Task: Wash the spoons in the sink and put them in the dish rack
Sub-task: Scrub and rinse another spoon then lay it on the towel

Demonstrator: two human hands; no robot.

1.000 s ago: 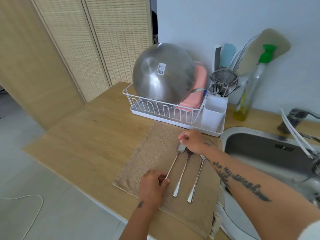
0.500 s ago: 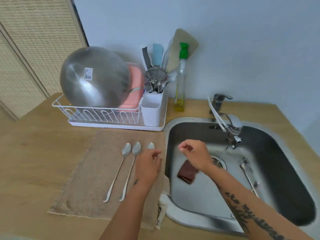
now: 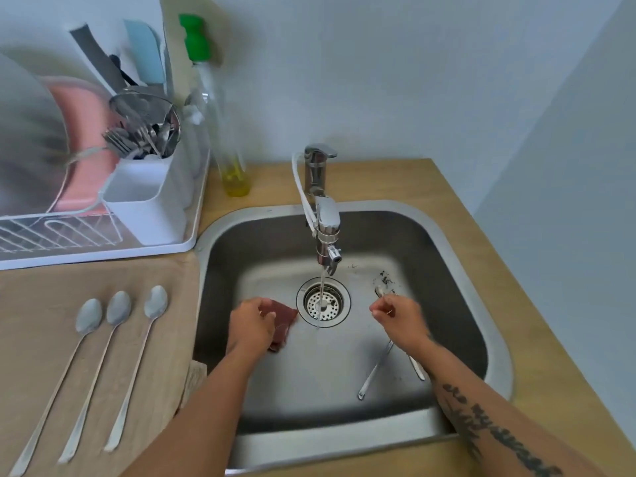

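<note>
- Steel sink (image 3: 495,356) set into a wooden tabletop (image 3: 447,187); tap (image 3: 327,215) running, thin stream of water (image 3: 322,287) falling onto the drain strainer (image 3: 309,306).
- Left hand (image 3: 253,327) low in the basin, just left of the strainer. Grip clenched on a dark red scrub pad (image 3: 284,316), fingers curled over its near edge.
- Right hand (image 3: 401,320) right of the strainer, over two sink spoons (image 3: 373,375) lying on the basin floor. Handles splay out below the wrist; one bowl shows just above the fingers.
- Right grip: fingers curled, thumb against forefinger. Cannot tell whether it pinches a spoon or only hovers over them.
- Dark specks of debris on the basin floor beyond the right hand.
- Three long spoons (image 3: 118,308) lie side by side on a brown mat (image 3: 31,280) left of the sink, bowls pointing away, apart from both hands.
- White dish rack (image 3: 103,253) behind the mat. It holds a steel bowl (image 3: 27,132) (blurred), a pink dish (image 3: 82,132) and a white cutlery holder (image 3: 148,204) crowded with forks and utensils.
- Soap bottle (image 3: 235,173), green cap, yellow liquid at the bottom, stands between rack and tap.
</note>
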